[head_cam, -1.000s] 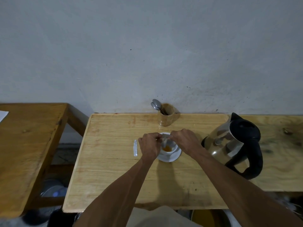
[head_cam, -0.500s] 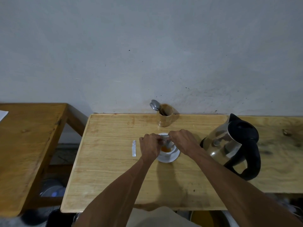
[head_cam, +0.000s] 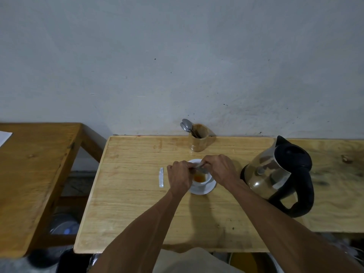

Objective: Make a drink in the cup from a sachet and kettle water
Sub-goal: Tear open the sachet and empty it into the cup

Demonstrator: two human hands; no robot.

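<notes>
White cup (head_cam: 201, 179) of orange powder on saucer (head_cam: 204, 191), both hands (head_cam: 180, 177) pinching sachet (head_cam: 201, 168) above.

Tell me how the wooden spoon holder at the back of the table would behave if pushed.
The wooden spoon holder is taller than wide, so a high push would probably tip it. The spoons lean out over its left rim, likely biasing a fall that way. It looks rigid and light, so a low push should slide it along the table.
</notes>
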